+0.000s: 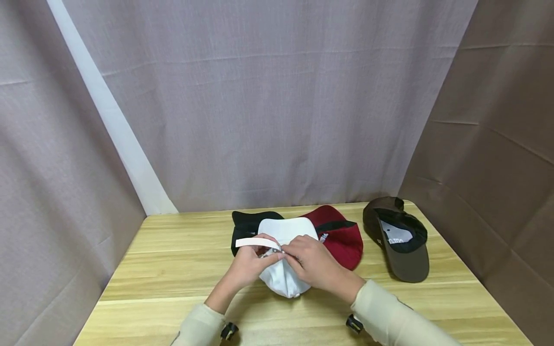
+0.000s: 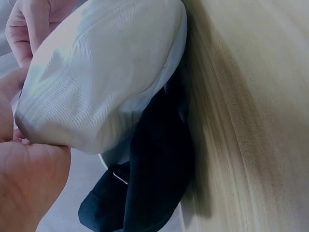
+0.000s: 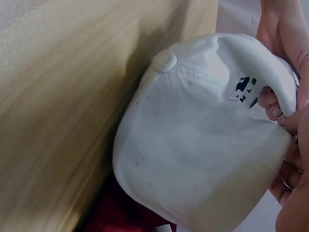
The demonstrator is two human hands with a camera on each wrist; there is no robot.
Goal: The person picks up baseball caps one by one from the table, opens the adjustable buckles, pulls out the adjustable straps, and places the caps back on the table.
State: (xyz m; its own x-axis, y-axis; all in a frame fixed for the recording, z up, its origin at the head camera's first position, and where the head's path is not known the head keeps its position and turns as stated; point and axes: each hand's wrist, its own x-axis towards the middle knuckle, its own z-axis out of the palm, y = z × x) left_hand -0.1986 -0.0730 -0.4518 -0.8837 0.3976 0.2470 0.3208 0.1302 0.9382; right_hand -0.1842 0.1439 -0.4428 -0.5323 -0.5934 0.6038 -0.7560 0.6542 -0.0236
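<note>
A white baseball cap (image 1: pixel 281 281) is between both hands near the middle of the wooden table, its brim pointing away. My left hand (image 1: pixel 247 265) pinches the back of the cap beside the white strap (image 1: pixel 253 242), whose loose end sticks out to the left. From the other side my right hand (image 1: pixel 315 260) pinches the strap by its small metal buckle, which the fingers partly cover. In the right wrist view the cap's crown (image 3: pixel 193 140) shows a top button and dark MLB lettering by the rear opening.
Behind the white cap lie a black cap (image 1: pixel 242 222) on the left and a dark red cap (image 1: pixel 346 242) on the right. A dark brown cap (image 1: pixel 409 264) lies upturned near the table's (image 1: pixel 182 269) right edge. Grey curtains (image 1: pixel 277 120) hang behind the table.
</note>
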